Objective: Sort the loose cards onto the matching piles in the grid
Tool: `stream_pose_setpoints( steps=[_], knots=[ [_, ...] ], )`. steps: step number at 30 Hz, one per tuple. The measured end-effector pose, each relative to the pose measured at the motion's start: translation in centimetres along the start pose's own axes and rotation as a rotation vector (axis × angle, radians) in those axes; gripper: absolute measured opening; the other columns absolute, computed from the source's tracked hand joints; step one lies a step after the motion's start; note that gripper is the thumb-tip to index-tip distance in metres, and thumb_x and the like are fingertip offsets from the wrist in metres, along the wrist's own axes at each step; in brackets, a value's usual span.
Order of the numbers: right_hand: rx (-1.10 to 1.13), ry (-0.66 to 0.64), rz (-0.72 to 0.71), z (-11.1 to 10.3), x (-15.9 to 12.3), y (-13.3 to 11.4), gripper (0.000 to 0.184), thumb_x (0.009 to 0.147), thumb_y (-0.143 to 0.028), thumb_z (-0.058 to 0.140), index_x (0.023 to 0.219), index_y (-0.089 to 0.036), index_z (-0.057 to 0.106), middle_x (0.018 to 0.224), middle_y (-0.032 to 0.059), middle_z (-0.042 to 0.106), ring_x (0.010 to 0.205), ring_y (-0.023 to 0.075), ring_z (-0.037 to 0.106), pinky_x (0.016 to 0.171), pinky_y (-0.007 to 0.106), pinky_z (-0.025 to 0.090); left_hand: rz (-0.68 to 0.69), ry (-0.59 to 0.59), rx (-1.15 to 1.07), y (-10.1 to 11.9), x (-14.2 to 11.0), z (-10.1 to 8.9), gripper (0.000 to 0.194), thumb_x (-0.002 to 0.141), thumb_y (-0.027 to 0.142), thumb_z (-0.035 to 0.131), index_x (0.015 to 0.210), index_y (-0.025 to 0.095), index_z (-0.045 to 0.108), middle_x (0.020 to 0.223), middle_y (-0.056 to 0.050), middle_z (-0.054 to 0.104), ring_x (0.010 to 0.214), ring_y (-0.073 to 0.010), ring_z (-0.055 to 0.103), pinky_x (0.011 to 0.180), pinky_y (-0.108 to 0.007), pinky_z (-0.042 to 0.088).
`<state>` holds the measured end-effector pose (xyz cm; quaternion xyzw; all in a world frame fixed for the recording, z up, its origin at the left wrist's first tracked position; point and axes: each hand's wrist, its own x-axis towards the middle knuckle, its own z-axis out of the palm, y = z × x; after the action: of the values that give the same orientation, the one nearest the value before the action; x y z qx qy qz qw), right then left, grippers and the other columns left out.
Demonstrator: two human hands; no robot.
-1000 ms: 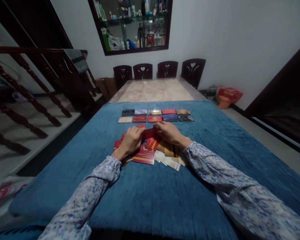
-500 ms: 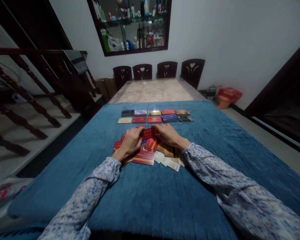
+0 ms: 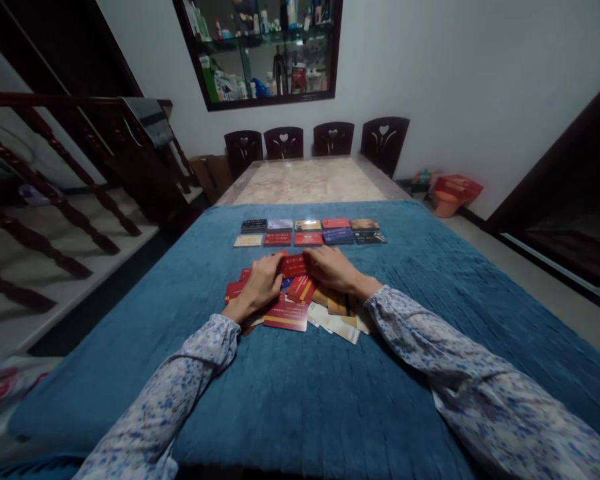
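A red card [image 3: 295, 265] is held up between my two hands, one at each end. My left hand [image 3: 261, 283] is closed on its left end, with the thumb toward me. The fingers of my right hand [image 3: 334, 268] pinch its right end. Below lies a loose heap of cards: a large red card [image 3: 286, 314] with a yellow stripe, a gold card [image 3: 341, 303] and a cream card [image 3: 347, 328]. My left hand and wrist cover part of the heap. Just beyond are two rows of stacked cards, among them a dark blue stack [image 3: 338, 235].
A blue cloth [image 3: 380, 400] covers the near part of the table, with bare marble tabletop [image 3: 305, 180] beyond. Dark wooden chairs [image 3: 334, 139] stand at the far end. A railing [image 3: 45, 193] runs along the left, and an orange bucket [image 3: 446, 203] stands on the floor at right.
More of the red card's face now shows between my hands, as my left hand has shifted slightly left. The heap and the stacked rows look the same.
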<state>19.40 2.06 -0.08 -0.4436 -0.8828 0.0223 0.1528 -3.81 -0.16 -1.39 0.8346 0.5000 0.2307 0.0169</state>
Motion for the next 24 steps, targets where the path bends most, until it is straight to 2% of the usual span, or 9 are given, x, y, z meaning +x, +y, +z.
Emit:
stream_pose_setpoints(
  steps=[8,16,24],
  knots=[
    [-0.025,0.028,-0.045,0.1,0.1,0.6,0.059,0.088,-0.021,0.066,0.145,-0.015,0.051,0.134,0.0185,0.062,0.122,0.0313,0.053,0.088,0.04,0.041,0.053,-0.011,0.011,0.2,0.0,-0.7,0.055,0.086,0.018,0.058,0.141,0.015,0.05,0.122,-0.015,0.066,0.115,-0.0317,0.06,0.099,-0.048,0.046],
    [-0.057,0.029,-0.049,-0.8,0.0,0.4,0.051,0.093,-0.022,0.058,0.143,-0.015,0.052,0.13,0.0184,0.064,0.116,0.0311,0.052,0.084,0.039,0.04,0.041,-0.02,0.071,0.5,0.2,-0.9,0.055,0.086,0.017,0.057,0.14,0.016,0.049,0.124,-0.015,0.065,0.117,-0.0324,0.058,0.099,-0.048,0.042],
    [-0.124,0.057,-0.037,-1.7,-0.2,0.4,0.055,0.088,-0.022,0.067,0.141,-0.018,0.055,0.136,0.018,0.057,0.115,0.0311,0.047,0.085,0.039,0.041,0.046,-0.025,0.14,1.1,0.8,-1.5,0.052,0.086,0.018,0.062,0.137,0.016,0.051,0.128,-0.016,0.062,0.121,-0.0337,0.055,0.101,-0.049,0.041]
  ],
)
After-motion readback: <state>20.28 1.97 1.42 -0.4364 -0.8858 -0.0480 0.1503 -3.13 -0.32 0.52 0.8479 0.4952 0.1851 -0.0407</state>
